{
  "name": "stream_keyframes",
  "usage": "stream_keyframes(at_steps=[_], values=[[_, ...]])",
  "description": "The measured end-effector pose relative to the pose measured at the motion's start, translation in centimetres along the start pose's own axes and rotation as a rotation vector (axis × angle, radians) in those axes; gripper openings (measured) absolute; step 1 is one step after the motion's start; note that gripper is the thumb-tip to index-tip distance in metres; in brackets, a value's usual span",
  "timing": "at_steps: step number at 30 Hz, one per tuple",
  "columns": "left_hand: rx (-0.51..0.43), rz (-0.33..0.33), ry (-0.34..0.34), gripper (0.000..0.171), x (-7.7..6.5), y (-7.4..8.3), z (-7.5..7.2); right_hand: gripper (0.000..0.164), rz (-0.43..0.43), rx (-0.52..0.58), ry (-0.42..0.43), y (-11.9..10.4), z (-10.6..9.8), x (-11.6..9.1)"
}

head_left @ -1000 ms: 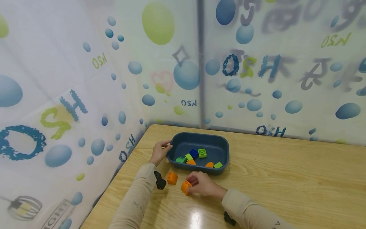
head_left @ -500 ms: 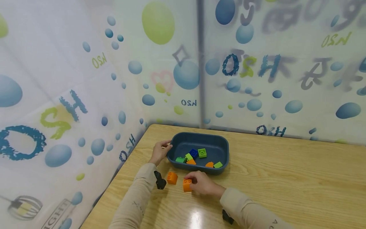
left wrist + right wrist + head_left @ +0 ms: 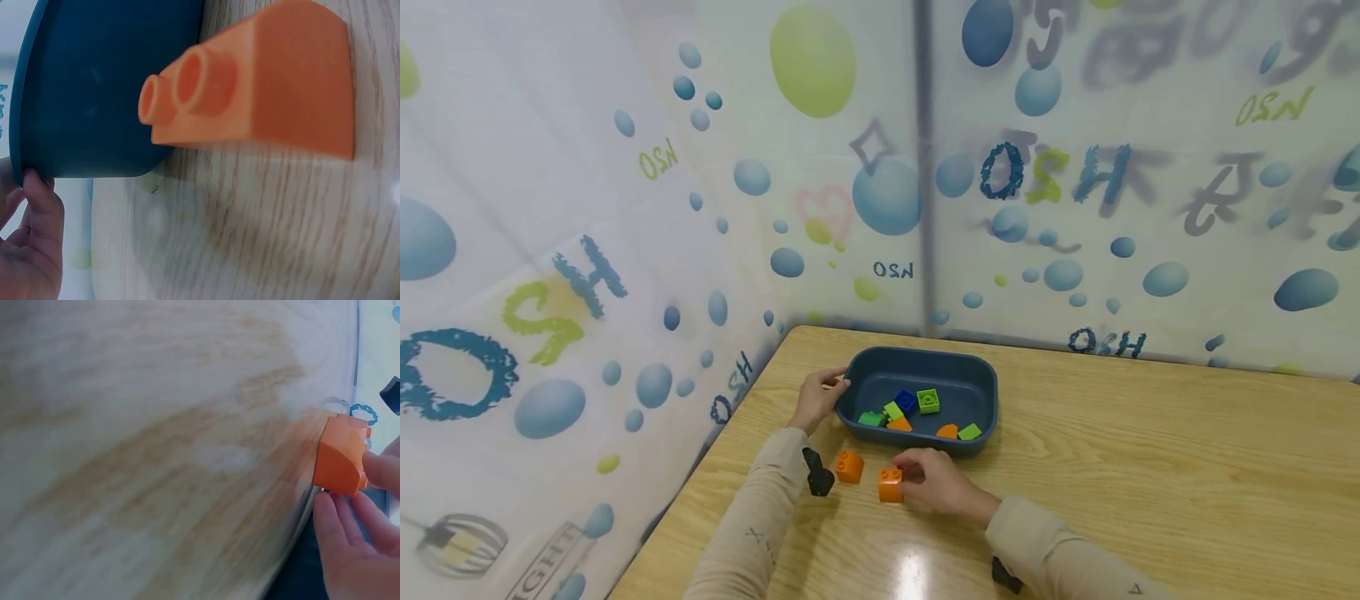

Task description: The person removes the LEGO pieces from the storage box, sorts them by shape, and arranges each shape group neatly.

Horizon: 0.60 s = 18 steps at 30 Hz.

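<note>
While fingers (image 3: 47, 206) grip tray's edge (image 3: 922, 352), tabletop (image 3: 1150, 467) extends rightward.

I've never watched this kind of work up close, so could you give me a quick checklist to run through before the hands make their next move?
1. Dark blue tray steadied: ok; the left hand pinches its rim.
2. Right hand firmly on the nearby orange toy brick: cannot tell; fingers and thumb are at it, but grip firmness isn't clear.
3. Second orange toy brick apart from the first: ok; a gap shows between them.
4. Bare space inside the tray: ok; part of its floor shows.
5. Orange pieces all in one place: not ok; two are outside the tray, others inside.
</note>
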State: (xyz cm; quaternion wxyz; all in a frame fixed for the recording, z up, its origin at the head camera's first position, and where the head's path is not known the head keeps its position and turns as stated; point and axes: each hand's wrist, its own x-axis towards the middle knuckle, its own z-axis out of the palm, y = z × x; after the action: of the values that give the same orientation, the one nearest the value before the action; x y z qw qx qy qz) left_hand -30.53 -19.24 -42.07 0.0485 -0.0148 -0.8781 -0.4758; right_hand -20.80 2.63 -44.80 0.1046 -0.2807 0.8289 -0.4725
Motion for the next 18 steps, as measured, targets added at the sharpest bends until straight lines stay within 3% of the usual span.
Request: stream_keyframes(at_steps=[6,18], values=[[-0.001,-0.009,0.005,0.032,-0.09,0.02,0.03,0.020,0.020,-0.027,0.008,0.29,0.30,0.54],[-0.001,-0.001,0.009,0.032,0.07,-0.16,0.07,0.029,0.032,-0.031,-0.043,-0.37,0.22,0.96]])
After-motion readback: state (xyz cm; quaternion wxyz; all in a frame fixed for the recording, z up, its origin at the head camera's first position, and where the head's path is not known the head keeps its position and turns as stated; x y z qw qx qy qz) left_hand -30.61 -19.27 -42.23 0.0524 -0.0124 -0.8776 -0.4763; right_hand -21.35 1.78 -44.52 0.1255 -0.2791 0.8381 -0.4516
